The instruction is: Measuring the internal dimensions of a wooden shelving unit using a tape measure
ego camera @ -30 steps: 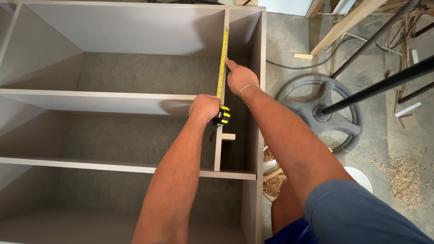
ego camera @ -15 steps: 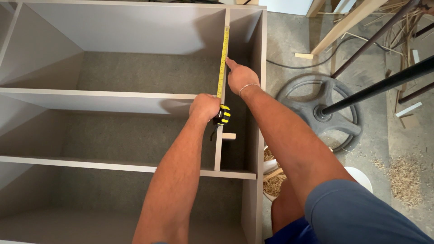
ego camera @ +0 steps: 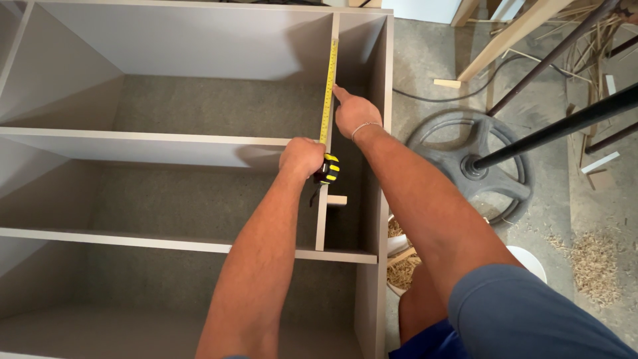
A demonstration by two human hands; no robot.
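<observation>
Yellow tape [ego camera: 327, 90] lengthwise along upright panel [ego camera: 324, 199]

Woodworking shop, or a carpenter's work area. Bare concrete floor [ego camera: 425, 66], dusty, with wood shavings [ego camera: 591, 266] in loose heaps and more chips [ego camera: 402, 269] beside the cabinet. Unfinished grey cabinet carcass [ego camera: 199, 139] lies open on the floor, raw panel edges showing, no doors or back fittings. Timber lengths [ego camera: 512, 33] lean at the top right among thin offcut strips [ego camera: 591, 40]; a small wood block [ego camera: 446, 83] lies loose nearby. Black cable [ego camera: 432, 100] trails across the floor. Heavy round metal base [ego camera: 475, 166] with a dark pole [ego camera: 565, 126] stands close. Yellow tape measure [ego camera: 327, 100] is stretched along a divider.
</observation>
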